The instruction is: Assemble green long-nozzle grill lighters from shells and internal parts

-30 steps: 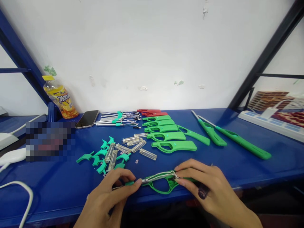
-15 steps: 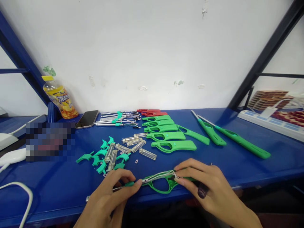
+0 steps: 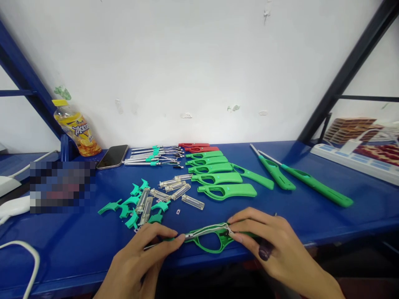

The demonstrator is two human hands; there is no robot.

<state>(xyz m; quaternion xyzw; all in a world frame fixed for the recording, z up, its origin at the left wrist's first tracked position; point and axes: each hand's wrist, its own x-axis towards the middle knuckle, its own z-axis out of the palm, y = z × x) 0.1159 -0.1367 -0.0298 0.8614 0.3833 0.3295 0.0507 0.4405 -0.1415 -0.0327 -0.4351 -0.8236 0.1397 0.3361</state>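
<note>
Near the table's front edge lies a green lighter shell (image 3: 215, 250), its hollow side up, with a large trigger loop. My left hand (image 3: 145, 253) pinches the metal lighter tube (image 3: 189, 236) at the shell's left end. White wires (image 3: 210, 228) run from the tube along the top of the shell. Between thumb and fingers, my right hand (image 3: 264, 241) grips the wires' end at the shell's handle, which it partly hides. Teal triggers (image 3: 131, 214) and clear fuel tanks (image 3: 193, 202) lie loose beyond my left hand.
Green shells (image 3: 229, 190) and red shells (image 3: 199, 149) are lined up behind, beside wired metal tubes (image 3: 149, 158). Two assembled lighters (image 3: 318, 189) lie at right, near a power strip (image 3: 352, 164). A phone (image 3: 112, 156) and a drink bottle (image 3: 77, 128) stand at back left.
My left fingers have closed further over the tube, covering the teal collar that showed before. My right hand keeps its grip on the wires. The whole view has shifted slightly.
</note>
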